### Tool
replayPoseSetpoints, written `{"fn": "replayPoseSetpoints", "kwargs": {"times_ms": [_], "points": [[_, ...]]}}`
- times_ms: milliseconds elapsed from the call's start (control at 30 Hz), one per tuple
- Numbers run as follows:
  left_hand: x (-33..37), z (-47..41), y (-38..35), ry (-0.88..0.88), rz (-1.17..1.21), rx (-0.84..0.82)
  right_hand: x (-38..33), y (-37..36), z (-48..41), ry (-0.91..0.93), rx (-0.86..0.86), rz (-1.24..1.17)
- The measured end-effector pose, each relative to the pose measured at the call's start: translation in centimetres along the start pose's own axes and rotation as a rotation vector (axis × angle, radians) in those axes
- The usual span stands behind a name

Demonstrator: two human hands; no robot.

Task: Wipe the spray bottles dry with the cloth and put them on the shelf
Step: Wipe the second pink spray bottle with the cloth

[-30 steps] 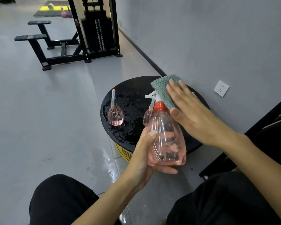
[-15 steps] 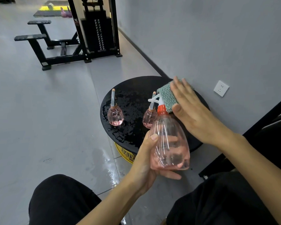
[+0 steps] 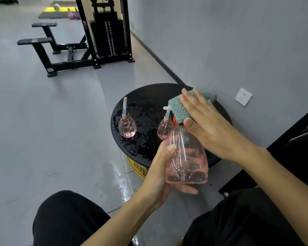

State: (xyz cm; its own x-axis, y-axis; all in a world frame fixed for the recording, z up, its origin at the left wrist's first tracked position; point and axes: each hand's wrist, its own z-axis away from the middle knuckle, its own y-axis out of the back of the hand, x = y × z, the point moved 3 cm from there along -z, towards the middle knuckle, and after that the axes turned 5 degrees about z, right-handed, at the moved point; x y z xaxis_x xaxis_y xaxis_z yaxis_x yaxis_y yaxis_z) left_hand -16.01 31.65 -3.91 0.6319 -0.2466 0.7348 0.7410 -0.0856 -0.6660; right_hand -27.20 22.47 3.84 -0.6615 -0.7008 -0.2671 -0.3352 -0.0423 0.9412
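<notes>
At the lower centre of the frame, the large pink spray bottle is held upright in the left hand, whose fingers are curled under its base, with the thumb laid on its side. The green cloth is pressed onto the bottle's spray head by the right hand, its fingers straight. Behind, the left small bottle and the right small bottle are stood apart on the wet round black desk.

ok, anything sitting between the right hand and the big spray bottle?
Only the green cloth: the right hand presses it flat over the head of the big spray bottle, which the left hand grips. No shelf is in view.
</notes>
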Motion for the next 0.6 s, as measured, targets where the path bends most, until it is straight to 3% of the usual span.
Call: {"fn": "replayPoseSetpoints", "kwargs": {"times_ms": [200, 400, 600], "points": [[0.5, 0.1, 0.5, -0.005, -0.033, 0.006, -1.8, 0.1, 1.2, 0.064, -0.130, -0.050], [0.0, -0.2, 0.0, 0.026, -0.041, 0.004, -0.9, 0.7, -1.2, -0.004, -0.136, 0.034], [0.4, 0.0, 0.8, 0.001, -0.022, 0.012, -2.5, 0.3, 0.5, 0.049, -0.216, 0.034]]}}
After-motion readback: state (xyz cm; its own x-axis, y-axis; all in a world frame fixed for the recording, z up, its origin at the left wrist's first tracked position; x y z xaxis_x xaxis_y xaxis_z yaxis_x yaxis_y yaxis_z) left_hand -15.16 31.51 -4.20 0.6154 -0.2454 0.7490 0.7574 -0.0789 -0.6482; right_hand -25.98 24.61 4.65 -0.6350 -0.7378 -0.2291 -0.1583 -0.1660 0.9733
